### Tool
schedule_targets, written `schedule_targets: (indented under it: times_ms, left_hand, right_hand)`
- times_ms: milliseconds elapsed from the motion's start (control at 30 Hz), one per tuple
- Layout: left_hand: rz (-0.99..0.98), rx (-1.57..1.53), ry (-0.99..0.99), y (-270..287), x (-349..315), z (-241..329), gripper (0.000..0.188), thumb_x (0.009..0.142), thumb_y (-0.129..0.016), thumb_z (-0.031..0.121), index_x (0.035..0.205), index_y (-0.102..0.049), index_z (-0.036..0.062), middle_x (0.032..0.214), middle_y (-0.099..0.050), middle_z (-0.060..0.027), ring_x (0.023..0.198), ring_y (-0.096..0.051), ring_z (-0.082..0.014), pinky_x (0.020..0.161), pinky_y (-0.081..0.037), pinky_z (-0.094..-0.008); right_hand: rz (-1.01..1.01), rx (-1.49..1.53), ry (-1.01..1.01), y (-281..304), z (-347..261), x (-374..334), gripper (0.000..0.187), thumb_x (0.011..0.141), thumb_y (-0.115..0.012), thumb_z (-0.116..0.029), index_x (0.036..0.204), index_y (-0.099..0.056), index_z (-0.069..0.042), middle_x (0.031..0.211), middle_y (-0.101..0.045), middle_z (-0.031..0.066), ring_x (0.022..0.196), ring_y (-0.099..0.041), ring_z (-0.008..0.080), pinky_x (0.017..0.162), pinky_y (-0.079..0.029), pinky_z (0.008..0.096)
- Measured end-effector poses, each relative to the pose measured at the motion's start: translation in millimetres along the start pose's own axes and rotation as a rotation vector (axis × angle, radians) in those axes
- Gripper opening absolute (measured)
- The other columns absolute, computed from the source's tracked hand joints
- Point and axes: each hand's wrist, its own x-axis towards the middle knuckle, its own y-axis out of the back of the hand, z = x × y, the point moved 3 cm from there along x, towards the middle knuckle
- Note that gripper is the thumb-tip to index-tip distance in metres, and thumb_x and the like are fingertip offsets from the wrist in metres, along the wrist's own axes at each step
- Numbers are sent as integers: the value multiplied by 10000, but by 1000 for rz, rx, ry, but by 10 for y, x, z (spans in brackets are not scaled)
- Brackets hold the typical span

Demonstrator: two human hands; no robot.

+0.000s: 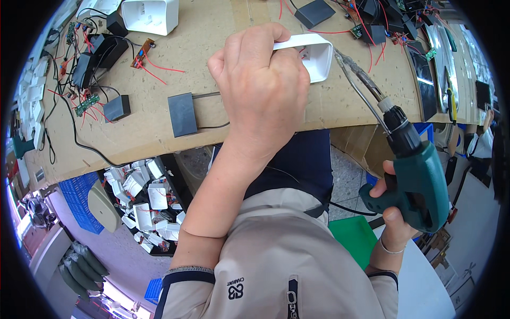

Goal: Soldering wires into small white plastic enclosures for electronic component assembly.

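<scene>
Box (319,63), wht, in L hand (261,80), juts out to R.

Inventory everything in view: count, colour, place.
Cardboard-covered worktable: one, tan, across top.
Open boxlike plastic housing: one, white, in left hand.
Pistol-shaped soldering tool: one, dark green, in right hand.
Flat rectangular block: one, dark grey, near left hand.
Circuit board with red wires: one, orange, worktable's left.
Second boxlike plastic housing: one, white, upper left.
Wired blocks and boards: uncounted, mostly black, left, upper right.
Heaped plastic casings: many, white, below worktable's left.
Latticed plastic basket: at least one, blue, lower left.
Rim clutter: uncountable, mixed colours, both edges.
Left hand: one, bare, on housing.
Right hand: one, bare, on tool.
</scene>
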Motion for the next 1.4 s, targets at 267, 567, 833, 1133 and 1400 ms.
schedule_targets:
  times_ms: [267, 567, 833, 1133, 1400]
  left_hand:
    - [1, 6, -18, -39, 76, 20, 44, 671, -693, 51, 714, -690, 49, 966, -614, -35, 891, -558, -213, 795, -360, -349]
    - [5, -108, 53, 5, -23, 3, 123, 690, -613, 83, 782, -609, 2, 1017, -601, -132, 968, -557, -296, 771, -356, -449]
    - [20, -65, 77, 28, -62, 108, 138, 696, -573, 114, 746, -650, 11, 999, -553, -80, 970, -494, -250, 816, -351, -383]
    - [50, -56, 67, -24, -15, 92, 140, 673, -581, 108, 726, -646, -3, 986, -540, -81, 985, -484, -241, 825, -333, -374]
    - [21, -68, 84, -43, -35, 78, 150, 684, -583, 113, 752, -657, 2, 992, -543, -79, 1002, -481, -240, 829, -333, -376]
  right_hand:
    - [-13, 32, 70, 52, 34, 84, 773, 712, -839, -373, 1251, -513, 74, 1135, -636, 216, 737, -649, 184, 661, -540, 282]
    - [-121, 113, 167, 458, 426, 55, 764, 844, -718, -346, 1373, -366, 79, 1299, -527, 203, 857, -595, 173, 748, -504, 290]
    - [-8, 25, 398, -174, -366, 151, 274, 874, -682, -181, 1008, -648, 55, 958, -654, 195, 832, -624, 297, 764, -511, 362]
    - [-64, -513, 814, -102, -325, 273, 166, 905, -602, -110, 912, -633, 53, 889, -643, 173, 761, -623, 280, 706, -503, 382]
    - [-44, -414, 721, -199, -419, 258, 217, 913, -629, -161, 919, -639, 56, 918, -649, 163, 758, -628, 254, 697, -502, 361]
